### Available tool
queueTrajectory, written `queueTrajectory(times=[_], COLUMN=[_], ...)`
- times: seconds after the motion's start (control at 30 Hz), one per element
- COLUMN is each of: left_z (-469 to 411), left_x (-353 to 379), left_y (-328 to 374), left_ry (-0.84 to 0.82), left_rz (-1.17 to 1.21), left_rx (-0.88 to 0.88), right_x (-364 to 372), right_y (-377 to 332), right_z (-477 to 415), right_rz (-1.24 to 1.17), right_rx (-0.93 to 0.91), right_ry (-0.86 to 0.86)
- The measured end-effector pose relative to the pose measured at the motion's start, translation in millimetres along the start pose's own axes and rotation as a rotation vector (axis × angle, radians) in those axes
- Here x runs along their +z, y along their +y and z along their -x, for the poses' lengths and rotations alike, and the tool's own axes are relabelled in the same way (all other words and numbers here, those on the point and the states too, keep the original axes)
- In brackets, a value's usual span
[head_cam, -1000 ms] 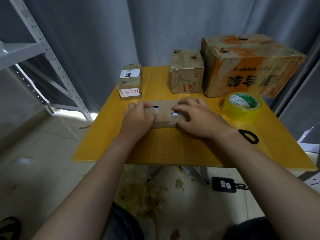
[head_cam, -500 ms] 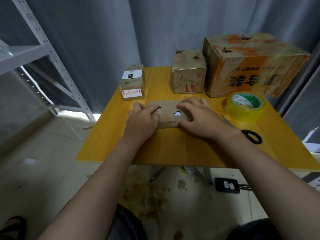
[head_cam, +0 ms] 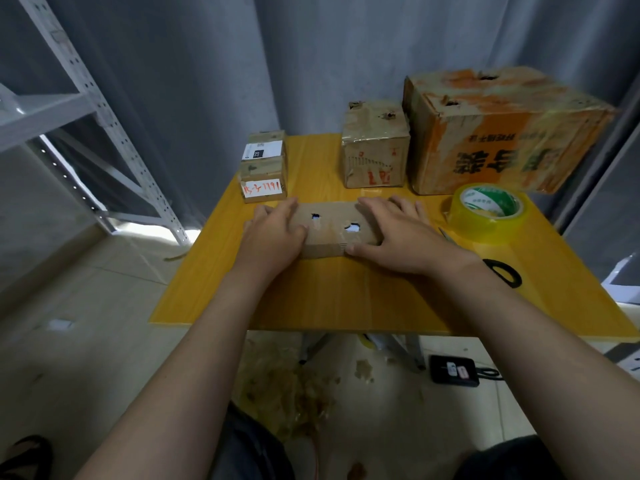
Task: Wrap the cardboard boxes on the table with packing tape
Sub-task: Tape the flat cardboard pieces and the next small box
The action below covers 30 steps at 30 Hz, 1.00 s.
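Both hands (head_cam: 273, 233) (head_cam: 401, 233) have spread apart, flanking flat box (head_cam: 330, 230).

Room dim, bluish-grey overall. Brightest light at 9 o'clock: white patch on floor (head_cam: 152, 233) under shelf frame (head_cam: 104, 109), spilling in low behind curtain (head_cam: 207, 81). Yellow table (head_cam: 346, 299) glows warm, soft sheen near its middle. Faint shadows under forearms, none hard. Glare on tape roll (head_cam: 488, 213) and on taped top of big box (head_cam: 502, 129). Wide-angle bend: shelf uprights lean, table edges splay toward 4 and 8 o'clock. Slight softness throughout; scissors (head_cam: 498, 271) smeared.
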<state>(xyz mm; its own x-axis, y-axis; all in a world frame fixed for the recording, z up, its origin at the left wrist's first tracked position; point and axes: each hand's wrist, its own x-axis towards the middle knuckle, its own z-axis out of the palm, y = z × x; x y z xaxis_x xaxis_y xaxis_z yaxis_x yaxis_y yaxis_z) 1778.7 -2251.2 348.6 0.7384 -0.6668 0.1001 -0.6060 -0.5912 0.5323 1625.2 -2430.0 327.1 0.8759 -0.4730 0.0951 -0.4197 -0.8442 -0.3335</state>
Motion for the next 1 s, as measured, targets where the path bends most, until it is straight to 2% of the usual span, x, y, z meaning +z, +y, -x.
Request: queueTrajectory(times=[0.1, 0.13, 0.17, 0.3, 0.37, 0.43, 0.53, 0.63, 0.7, 0.77, 0.87, 0.93, 1.0], left_z=[3.6, 5.4, 7.5, 16.3, 15.7, 11.8, 11.8, 18.0, 20.6, 20.5, 18.5, 15.7, 9.4], left_x=[-11.6, -14.8, -17.1, -12.6, -10.3, -12.3, -14.6, -13.3, -15.2, -18.9, -25.1, -30.2, -33.6], left_y=[2.7, 5.0, 8.3, 19.4, 16.8, 12.6, 12.7, 17.5, 22.0, 24.3, 20.6, 16.5, 12.7], left_ry=[0.159, 0.16, 0.118, -0.216, -0.221, -0.147, -0.156, -0.254, -0.309, -0.359, -0.455, -0.539, -0.588], left_rz=[0.0, 0.049, 0.105, 0.312, 0.354, 0.196, 0.032, -0.204, -0.287, -0.285, -0.319, -0.315, -0.286], left_rx=[0.016, 0.003, -0.018, -0.136, -0.161, -0.119, -0.098, -0.095, -0.098, -0.092, 0.021, 0.134, 0.219], right_x=[-2.3, -4.0, -6.0, -9.5, -10.2, -14.0, -17.6, -18.9, -23.3, -27.7, -29.3, -29.6, -30.4], right_y=[0.7, -0.2, -1.8, -16.5, -27.8, -38.9, -54.3, -68.0, -67.5, -60.4, -44.1, -35.1, -27.2], right_z=[-5.0, -7.6, -10.1, -15.1, -12.2, -7.8, -3.1, 2.8, 6.1, 7.3, 3.3, 0.5, -1.6], right_rz=[0.036, 0.041, 0.043, 0.151, 0.262, 0.323, 0.142, -0.304, -0.468, -0.441, -0.296, -0.213, -0.123], right_rx=[0.045, 0.074, 0.103, 0.18, 0.232, 0.252, 0.155, 0.036, 0.012, 0.015, 0.038, 0.04, 0.102], right_ry=[-0.059, -0.086, -0.108, -0.082, -0.04, -0.016, -0.068, -0.265, -0.371, -0.276, 0.027, 0.074, 0.009])
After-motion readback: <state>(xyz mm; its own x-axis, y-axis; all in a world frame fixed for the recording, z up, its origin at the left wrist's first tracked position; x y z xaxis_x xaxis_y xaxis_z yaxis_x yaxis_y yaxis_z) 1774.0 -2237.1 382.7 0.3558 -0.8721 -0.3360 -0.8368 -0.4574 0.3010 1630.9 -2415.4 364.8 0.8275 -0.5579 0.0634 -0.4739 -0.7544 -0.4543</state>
